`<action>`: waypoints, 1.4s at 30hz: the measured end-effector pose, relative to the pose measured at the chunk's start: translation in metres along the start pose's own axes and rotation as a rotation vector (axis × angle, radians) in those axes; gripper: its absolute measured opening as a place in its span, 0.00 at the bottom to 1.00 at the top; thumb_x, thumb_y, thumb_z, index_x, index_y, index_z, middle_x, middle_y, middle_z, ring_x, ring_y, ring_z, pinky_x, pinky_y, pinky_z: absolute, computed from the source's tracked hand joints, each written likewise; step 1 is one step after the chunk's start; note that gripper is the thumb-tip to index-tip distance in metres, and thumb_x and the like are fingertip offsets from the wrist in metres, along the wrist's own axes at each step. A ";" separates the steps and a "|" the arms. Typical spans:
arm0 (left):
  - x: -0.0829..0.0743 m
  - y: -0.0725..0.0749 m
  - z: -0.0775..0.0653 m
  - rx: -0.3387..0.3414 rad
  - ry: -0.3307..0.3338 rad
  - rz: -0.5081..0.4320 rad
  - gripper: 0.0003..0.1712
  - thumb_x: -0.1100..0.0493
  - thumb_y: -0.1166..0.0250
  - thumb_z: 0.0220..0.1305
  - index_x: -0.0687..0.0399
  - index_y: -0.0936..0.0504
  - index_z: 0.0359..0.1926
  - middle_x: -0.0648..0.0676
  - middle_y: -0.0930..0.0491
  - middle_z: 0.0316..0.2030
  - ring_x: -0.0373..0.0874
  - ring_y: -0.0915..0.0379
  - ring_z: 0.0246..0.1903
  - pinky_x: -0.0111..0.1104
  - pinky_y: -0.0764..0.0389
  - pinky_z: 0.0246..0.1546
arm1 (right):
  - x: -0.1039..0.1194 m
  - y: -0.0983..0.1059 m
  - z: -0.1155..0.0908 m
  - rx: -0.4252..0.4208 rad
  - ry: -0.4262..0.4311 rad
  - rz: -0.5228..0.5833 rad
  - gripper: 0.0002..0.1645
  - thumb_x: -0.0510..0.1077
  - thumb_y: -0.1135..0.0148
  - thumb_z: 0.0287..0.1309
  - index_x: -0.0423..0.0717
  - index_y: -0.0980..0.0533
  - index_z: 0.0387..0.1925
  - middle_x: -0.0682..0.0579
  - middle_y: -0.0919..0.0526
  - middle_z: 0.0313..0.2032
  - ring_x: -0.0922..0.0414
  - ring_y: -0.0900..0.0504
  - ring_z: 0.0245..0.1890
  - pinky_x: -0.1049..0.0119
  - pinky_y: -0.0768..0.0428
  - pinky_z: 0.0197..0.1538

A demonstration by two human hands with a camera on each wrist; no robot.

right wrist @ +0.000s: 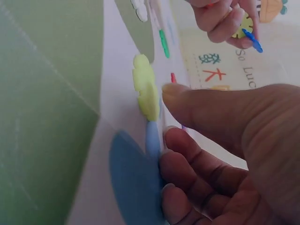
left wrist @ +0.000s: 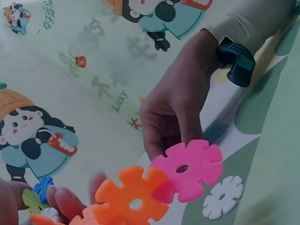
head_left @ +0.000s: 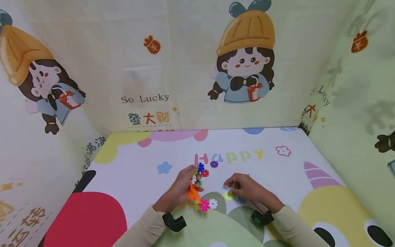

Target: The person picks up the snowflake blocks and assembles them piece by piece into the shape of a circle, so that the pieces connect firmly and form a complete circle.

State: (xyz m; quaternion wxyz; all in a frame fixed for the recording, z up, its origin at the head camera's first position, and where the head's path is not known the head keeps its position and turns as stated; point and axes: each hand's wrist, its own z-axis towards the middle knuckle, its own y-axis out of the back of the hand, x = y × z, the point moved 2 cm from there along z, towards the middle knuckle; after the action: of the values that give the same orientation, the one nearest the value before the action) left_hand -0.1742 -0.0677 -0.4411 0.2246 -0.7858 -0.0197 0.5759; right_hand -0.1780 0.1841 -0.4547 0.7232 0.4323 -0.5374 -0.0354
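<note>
My left hand [head_left: 182, 183] grips a chain of joined notched plastic discs. A blue disc [head_left: 201, 167] is at its far end, with yellow-green and white discs by the fingers. Lower down come orange discs [left wrist: 133, 194] and a pink disc [left wrist: 190, 171]. Low over the table, my right hand [head_left: 243, 187] has its thumb apart from its loosely bent fingers. Just beyond those fingertips, a yellow disc [right wrist: 146, 86] lies on the table. A pale blue piece [right wrist: 152, 138] shows beside the yellow disc, close to the fingers; I cannot tell whether they touch it.
Loose discs lie around the left hand: white [head_left: 213, 204], red [head_left: 205, 173], purple [head_left: 214, 164] and green [right wrist: 164, 43]. The tabletop has a printed cartoon cover [head_left: 148, 223]. Printed cloth walls [head_left: 191, 68] enclose the back and sides.
</note>
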 end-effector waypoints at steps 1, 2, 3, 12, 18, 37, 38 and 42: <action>0.001 -0.001 0.001 0.003 0.006 -0.003 0.12 0.52 0.54 0.78 0.57 0.35 0.44 0.51 0.34 0.27 0.39 0.38 0.18 0.37 0.17 0.33 | 0.000 0.000 -0.001 0.009 -0.005 -0.009 0.16 0.37 0.29 0.53 0.43 0.17 0.46 0.57 0.21 0.36 0.63 0.28 0.30 0.69 0.26 0.33; 0.001 -0.002 0.001 0.005 0.012 -0.004 0.12 0.52 0.53 0.77 0.57 0.34 0.43 0.51 0.34 0.26 0.39 0.38 0.18 0.37 0.17 0.34 | 0.000 0.001 -0.001 0.021 -0.003 -0.020 0.17 0.37 0.28 0.53 0.44 0.17 0.46 0.57 0.21 0.36 0.62 0.28 0.30 0.69 0.26 0.33; 0.002 -0.003 0.002 0.005 0.017 -0.012 0.12 0.52 0.52 0.77 0.56 0.34 0.42 0.51 0.34 0.26 0.39 0.38 0.18 0.36 0.17 0.34 | 0.001 0.001 -0.001 0.035 0.001 -0.030 0.17 0.37 0.28 0.52 0.44 0.18 0.46 0.58 0.22 0.36 0.62 0.28 0.31 0.68 0.26 0.34; 0.005 0.003 0.004 -0.029 0.052 -0.011 0.19 0.44 0.47 0.73 0.56 0.30 0.44 0.50 0.34 0.24 0.40 0.40 0.20 0.30 0.26 0.30 | 0.001 0.000 0.000 0.092 0.055 -0.098 0.16 0.40 0.28 0.54 0.47 0.17 0.46 0.58 0.25 0.39 0.61 0.28 0.32 0.68 0.26 0.36; 0.003 0.004 0.005 -0.061 0.073 -0.104 0.20 0.43 0.46 0.72 0.56 0.32 0.46 0.49 0.34 0.23 0.40 0.40 0.18 0.29 0.26 0.29 | -0.001 0.000 -0.001 0.111 0.065 -0.110 0.17 0.44 0.27 0.53 0.49 0.17 0.45 0.59 0.26 0.39 0.62 0.28 0.34 0.67 0.25 0.38; 0.000 0.003 0.003 -0.077 0.059 -0.139 0.22 0.44 0.47 0.73 0.58 0.33 0.51 0.49 0.33 0.23 0.40 0.40 0.18 0.30 0.26 0.32 | 0.002 0.000 0.000 0.081 0.072 -0.102 0.14 0.42 0.26 0.52 0.49 0.20 0.40 0.61 0.25 0.36 0.62 0.27 0.33 0.68 0.25 0.38; 0.000 0.003 0.003 -0.073 0.060 -0.143 0.21 0.44 0.48 0.73 0.58 0.34 0.52 0.50 0.33 0.23 0.40 0.40 0.18 0.30 0.26 0.33 | 0.001 0.000 0.001 0.074 0.064 -0.091 0.14 0.41 0.26 0.52 0.48 0.21 0.40 0.60 0.24 0.35 0.62 0.27 0.33 0.68 0.25 0.37; 0.000 0.002 0.002 -0.062 0.068 -0.166 0.20 0.45 0.50 0.75 0.58 0.35 0.52 0.50 0.31 0.24 0.40 0.38 0.19 0.31 0.25 0.33 | 0.000 0.000 0.002 0.046 0.046 -0.077 0.13 0.40 0.27 0.52 0.48 0.21 0.40 0.60 0.25 0.33 0.62 0.28 0.31 0.69 0.25 0.36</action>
State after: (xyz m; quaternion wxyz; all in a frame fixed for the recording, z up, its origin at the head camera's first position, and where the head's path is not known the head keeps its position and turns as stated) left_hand -0.1769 -0.0689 -0.4429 0.2477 -0.8071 -0.0947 0.5275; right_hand -0.1794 0.1828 -0.4549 0.7234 0.4699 -0.5041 -0.0410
